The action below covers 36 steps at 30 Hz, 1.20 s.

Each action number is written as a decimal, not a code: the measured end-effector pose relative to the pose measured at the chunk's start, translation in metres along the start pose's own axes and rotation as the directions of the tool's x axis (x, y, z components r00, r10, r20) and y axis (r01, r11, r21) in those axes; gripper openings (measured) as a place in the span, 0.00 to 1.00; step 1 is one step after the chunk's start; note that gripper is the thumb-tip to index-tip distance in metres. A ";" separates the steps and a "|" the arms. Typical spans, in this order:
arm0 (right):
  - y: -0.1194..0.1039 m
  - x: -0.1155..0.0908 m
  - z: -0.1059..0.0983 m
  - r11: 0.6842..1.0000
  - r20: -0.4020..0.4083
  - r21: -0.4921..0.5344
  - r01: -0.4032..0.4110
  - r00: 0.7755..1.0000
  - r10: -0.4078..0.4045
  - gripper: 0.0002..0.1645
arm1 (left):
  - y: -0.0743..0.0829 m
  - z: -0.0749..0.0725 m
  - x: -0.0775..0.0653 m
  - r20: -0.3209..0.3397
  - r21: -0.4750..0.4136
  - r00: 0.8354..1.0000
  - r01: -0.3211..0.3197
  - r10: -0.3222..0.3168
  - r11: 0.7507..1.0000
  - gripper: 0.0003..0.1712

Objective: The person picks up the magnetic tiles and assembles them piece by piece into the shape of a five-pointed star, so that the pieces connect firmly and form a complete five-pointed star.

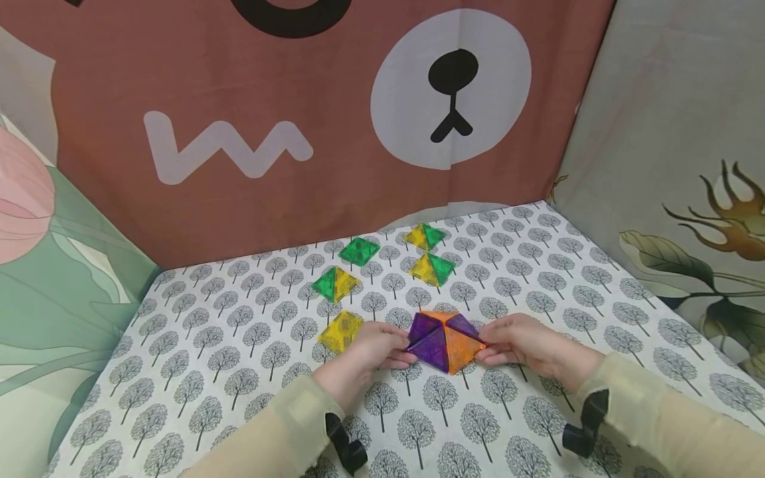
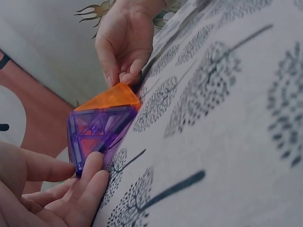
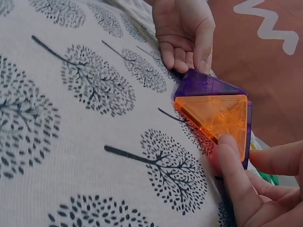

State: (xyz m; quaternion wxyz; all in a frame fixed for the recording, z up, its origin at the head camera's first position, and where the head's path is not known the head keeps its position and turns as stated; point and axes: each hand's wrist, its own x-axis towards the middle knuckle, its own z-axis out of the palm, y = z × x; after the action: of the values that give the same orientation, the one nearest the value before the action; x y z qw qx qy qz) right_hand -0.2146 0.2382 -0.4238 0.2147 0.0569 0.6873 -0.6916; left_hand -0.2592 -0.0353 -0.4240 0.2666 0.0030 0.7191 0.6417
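Observation:
A shallow peaked shape of translucent purple and orange triangular tiles (image 1: 447, 340) stands between both hands in the head view. My left hand (image 1: 375, 348) pinches its left corner, with thumb and fingers on a purple tile (image 2: 92, 135). On the opposite side my right hand (image 1: 526, 345) pinches the right corner; in the right wrist view its fingers are at an orange tile (image 3: 220, 120). The underside of the shape is hidden.
Beyond the left hand lies a yellow tile piece (image 1: 340, 331). Farther back are a green piece (image 1: 359, 251) and several green-and-yellow pieces (image 1: 336, 284). A tree-print cloth (image 1: 257, 352) covers the table; a bear-print curtain (image 1: 335, 93) hangs behind it.

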 end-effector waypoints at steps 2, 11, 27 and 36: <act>0.000 0.000 0.000 1.000 -0.001 -0.011 0.000 1.000 0.000 0.21 | 0.001 0.000 0.000 0.006 0.038 1.000 -0.001 0.000 0.999 0.12; -0.002 -0.002 0.004 0.998 -0.048 -0.069 -0.003 0.999 -0.001 0.19 | 0.004 -0.002 -0.002 0.019 0.153 1.000 -0.007 0.004 0.988 0.10; -0.008 -0.013 0.003 0.976 -0.016 -0.216 0.022 1.000 -0.026 0.17 | 0.005 -0.009 -0.012 0.091 0.222 0.996 -0.024 0.004 0.975 0.15; -0.009 -0.016 0.004 0.977 -0.021 -0.211 0.024 0.999 -0.029 0.24 | 0.005 -0.008 -0.015 0.066 0.230 0.998 -0.023 0.008 0.973 0.17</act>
State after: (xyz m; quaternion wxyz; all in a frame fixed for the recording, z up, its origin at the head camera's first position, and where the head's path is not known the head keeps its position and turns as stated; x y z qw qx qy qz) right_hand -0.2027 0.2376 -0.4087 0.2018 0.0330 0.7599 -0.6170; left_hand -0.2510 -0.0473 -0.4130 0.2825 0.0604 0.7797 0.5555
